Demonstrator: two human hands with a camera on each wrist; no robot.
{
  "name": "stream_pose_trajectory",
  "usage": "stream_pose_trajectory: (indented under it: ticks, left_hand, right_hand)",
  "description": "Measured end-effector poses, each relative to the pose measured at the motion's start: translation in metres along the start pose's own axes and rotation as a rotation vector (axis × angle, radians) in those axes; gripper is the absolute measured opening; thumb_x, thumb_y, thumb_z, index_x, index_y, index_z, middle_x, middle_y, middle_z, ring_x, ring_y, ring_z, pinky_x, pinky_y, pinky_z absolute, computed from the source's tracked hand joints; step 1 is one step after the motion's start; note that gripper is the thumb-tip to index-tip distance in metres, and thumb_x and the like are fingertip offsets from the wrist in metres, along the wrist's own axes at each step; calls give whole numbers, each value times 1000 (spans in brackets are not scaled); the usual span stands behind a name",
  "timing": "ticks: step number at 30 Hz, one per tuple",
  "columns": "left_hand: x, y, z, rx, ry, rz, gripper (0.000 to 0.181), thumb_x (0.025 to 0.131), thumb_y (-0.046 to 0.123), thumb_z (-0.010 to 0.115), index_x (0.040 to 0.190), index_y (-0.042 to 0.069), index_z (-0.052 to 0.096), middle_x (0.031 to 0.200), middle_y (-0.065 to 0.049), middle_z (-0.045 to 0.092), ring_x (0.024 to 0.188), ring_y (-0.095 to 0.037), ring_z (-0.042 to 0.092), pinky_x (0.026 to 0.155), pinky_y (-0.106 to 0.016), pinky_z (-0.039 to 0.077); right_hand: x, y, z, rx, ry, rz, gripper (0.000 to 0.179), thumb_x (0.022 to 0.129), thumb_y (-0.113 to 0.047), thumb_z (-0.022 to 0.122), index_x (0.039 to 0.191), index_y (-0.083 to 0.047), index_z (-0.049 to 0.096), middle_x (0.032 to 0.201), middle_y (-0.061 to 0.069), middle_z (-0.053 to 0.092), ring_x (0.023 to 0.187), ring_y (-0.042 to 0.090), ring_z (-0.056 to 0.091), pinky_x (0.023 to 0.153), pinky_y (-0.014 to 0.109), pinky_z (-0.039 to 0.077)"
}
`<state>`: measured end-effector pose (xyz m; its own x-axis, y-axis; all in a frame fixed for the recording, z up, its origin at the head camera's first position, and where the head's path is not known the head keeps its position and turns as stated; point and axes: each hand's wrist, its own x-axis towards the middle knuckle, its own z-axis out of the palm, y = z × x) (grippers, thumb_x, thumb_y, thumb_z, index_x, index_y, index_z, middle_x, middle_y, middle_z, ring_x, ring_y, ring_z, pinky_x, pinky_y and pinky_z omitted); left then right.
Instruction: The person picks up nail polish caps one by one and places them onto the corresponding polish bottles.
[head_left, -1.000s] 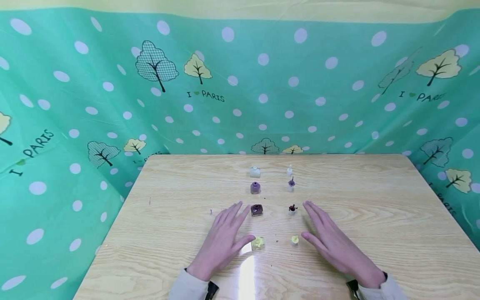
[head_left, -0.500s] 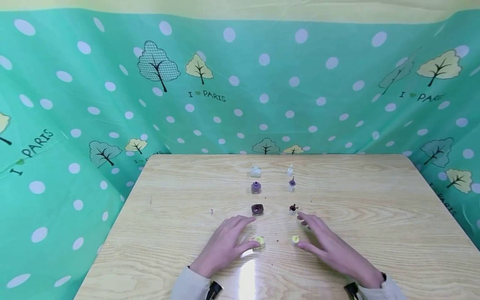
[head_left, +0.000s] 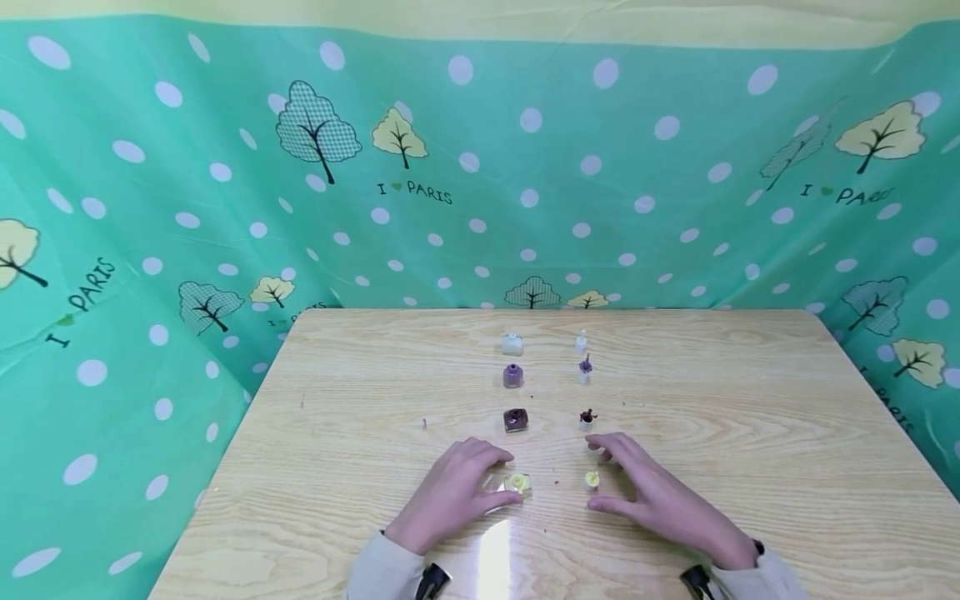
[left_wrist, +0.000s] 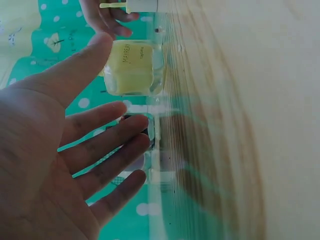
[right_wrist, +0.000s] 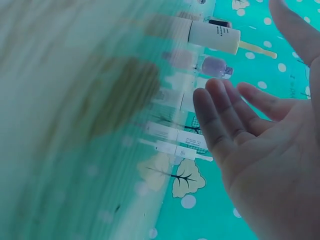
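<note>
A yellow nail polish bottle stands uncapped at the near end of a row. My left hand is spread around its left side, the thumb in front; in the left wrist view the fingers are apart, and whether the thumb touches the glass I cannot tell. To the right, a white nail polish cap stands with its yellow brush pointing up. My right hand is beside this cap, thumb and fingers on either side with a gap, holding nothing.
Behind the yellow bottle stand a dark bottle, a purple bottle and a white bottle. Matching upright brush caps, dark, purple and white, form a row at right. A patterned green curtain hangs behind the table.
Both hands have drawn back toward the near edge and closer to the yellow bottle and its cap. Their fingers have bent somewhat. The bottles and caps stay in place.
</note>
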<state>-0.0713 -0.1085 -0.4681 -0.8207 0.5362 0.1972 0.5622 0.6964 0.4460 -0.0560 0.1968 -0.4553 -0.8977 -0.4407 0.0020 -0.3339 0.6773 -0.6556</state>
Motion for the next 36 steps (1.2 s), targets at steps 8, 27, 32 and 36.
stream_pose_trajectory:
  ticks: [8, 27, 32, 36]
  left_hand:
    - [2, 1, 2, -16, -9, 6, 42, 82, 52, 74, 107, 18, 72, 103, 9, 71, 96, -6, 60, 88, -26, 53]
    - [2, 3, 5, 41, -17, 40, 31, 83, 39, 77, 103, 16, 73, 98, 6, 72, 91, -5, 61, 84, -24, 53]
    - [2, 4, 5, 37, -31, 29, 30, 84, 37, 77, 104, 16, 73, 99, 5, 72, 91, -5, 61, 85, -24, 53]
    - [2, 4, 4, 31, -31, 22, 29, 84, 37, 77, 104, 16, 73, 100, 5, 73, 90, -5, 62, 85, -25, 54]
  right_hand:
    - [2, 3, 1, 29, -56, -31, 76, 85, -44, 74, 145, -10, 43, 117, -8, 54, 106, 9, 52, 93, 33, 51]
    - [9, 5, -1, 68, -120, -56, 43, 92, -36, 69, 123, -9, 56, 113, -4, 58, 102, 11, 54, 88, 29, 51]
    - [12, 5, -2, 53, -111, -61, 33, 92, -36, 69, 115, -14, 60, 109, -7, 59, 98, 10, 54, 84, 28, 51]
    - [13, 5, -2, 50, -109, -61, 27, 93, -35, 68, 112, -17, 62, 106, -10, 58, 95, 8, 53, 82, 27, 50]
